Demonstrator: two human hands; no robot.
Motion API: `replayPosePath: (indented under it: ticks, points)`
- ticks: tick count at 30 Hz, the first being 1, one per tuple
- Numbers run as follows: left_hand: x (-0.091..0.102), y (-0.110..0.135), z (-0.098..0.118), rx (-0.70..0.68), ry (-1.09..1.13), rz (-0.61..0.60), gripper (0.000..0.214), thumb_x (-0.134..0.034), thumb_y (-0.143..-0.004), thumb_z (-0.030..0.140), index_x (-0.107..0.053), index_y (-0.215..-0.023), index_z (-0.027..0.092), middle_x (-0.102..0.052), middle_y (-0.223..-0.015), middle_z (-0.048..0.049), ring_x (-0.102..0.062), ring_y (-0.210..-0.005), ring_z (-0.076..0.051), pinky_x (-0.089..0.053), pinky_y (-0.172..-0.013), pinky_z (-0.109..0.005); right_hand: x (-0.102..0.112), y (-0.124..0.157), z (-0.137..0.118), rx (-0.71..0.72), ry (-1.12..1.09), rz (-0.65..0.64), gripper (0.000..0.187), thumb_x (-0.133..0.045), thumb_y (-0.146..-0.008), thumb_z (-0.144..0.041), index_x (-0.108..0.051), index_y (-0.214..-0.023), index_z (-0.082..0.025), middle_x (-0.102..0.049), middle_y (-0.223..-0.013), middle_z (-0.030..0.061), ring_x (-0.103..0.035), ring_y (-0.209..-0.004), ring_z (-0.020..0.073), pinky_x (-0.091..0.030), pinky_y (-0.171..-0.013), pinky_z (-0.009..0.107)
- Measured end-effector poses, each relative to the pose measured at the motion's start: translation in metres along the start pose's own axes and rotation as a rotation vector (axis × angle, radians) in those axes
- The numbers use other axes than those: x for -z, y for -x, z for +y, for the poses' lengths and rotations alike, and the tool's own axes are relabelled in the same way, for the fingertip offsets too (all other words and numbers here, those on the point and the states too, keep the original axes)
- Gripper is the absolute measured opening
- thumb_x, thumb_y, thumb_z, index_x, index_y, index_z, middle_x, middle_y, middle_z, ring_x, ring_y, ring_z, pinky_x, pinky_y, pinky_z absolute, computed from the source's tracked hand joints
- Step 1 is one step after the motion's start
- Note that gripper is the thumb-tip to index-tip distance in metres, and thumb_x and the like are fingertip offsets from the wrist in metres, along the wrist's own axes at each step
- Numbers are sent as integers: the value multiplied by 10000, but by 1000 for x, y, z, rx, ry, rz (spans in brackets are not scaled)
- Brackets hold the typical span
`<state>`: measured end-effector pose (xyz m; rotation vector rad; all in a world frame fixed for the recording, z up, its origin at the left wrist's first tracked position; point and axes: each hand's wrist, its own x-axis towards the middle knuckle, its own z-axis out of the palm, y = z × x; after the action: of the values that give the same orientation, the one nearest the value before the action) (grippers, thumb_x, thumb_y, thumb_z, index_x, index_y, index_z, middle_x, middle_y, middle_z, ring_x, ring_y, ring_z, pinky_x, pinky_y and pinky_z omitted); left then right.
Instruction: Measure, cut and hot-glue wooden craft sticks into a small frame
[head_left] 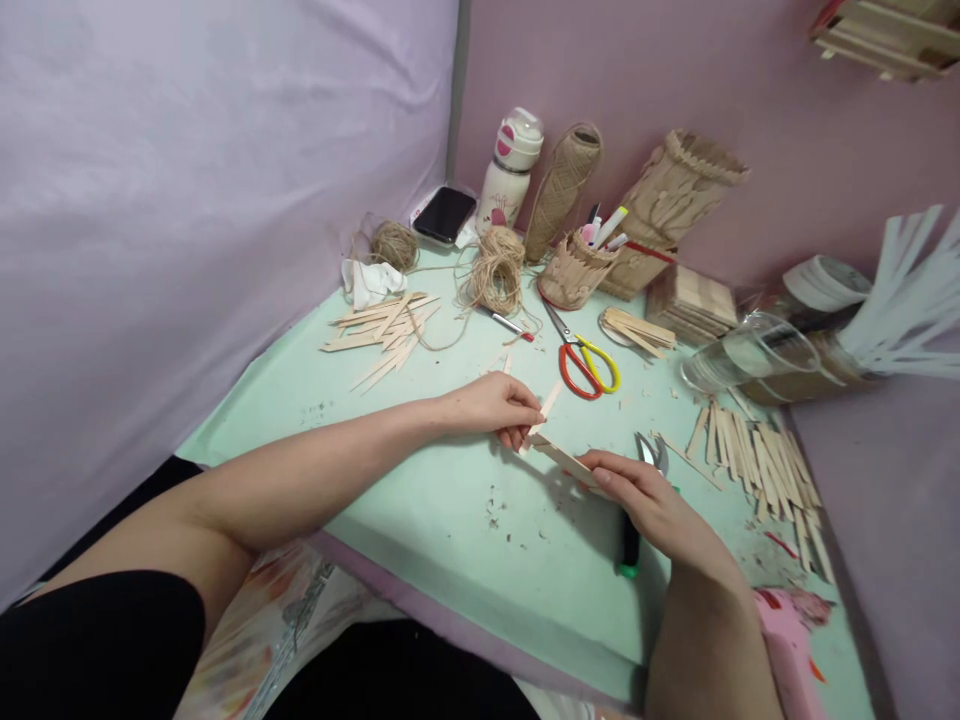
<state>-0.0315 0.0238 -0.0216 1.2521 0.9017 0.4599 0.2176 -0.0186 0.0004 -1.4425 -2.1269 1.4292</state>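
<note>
Near the middle of the table, my left hand (499, 405) pinches a thin pale wooden stick (551, 400). My right hand (637, 490) grips a flat wooden piece (568, 461), whose far end meets the stick close to my left fingertips. Whether the two are joined, I cannot tell. Beneath my right hand and partly hidden by it lie pruning shears (630, 545) with dark handles. Scissors (580, 368) with red and yellow handles rest beyond my hands. Small dark scraps (495, 505) dot the pale green tabletop (442, 530) in front of me.
Wooden sticks lie in a left pile (390, 330) and a right pile (765, 465). Along the back are twine (496, 270), a bottle (512, 170), a phone (445, 215) and a pen holder (574, 275). A clear cup (750, 352) and pink glue gun (784, 650) are rightward.
</note>
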Motion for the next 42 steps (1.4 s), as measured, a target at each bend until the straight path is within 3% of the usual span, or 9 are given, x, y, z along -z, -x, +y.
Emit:
replayPosePath:
  ticks: [42]
  points:
    - [0, 1, 2, 17, 62, -48, 113, -580, -894, 177, -665, -868, 109, -663, -568, 2, -641, -501, -92, -553, -590, -208, 0, 0, -5, 29, 30, -37, 379, -472, -923, -514, -694, -931, -207, -696, -892, 45, -614, -841, 210, -491, -813, 303]
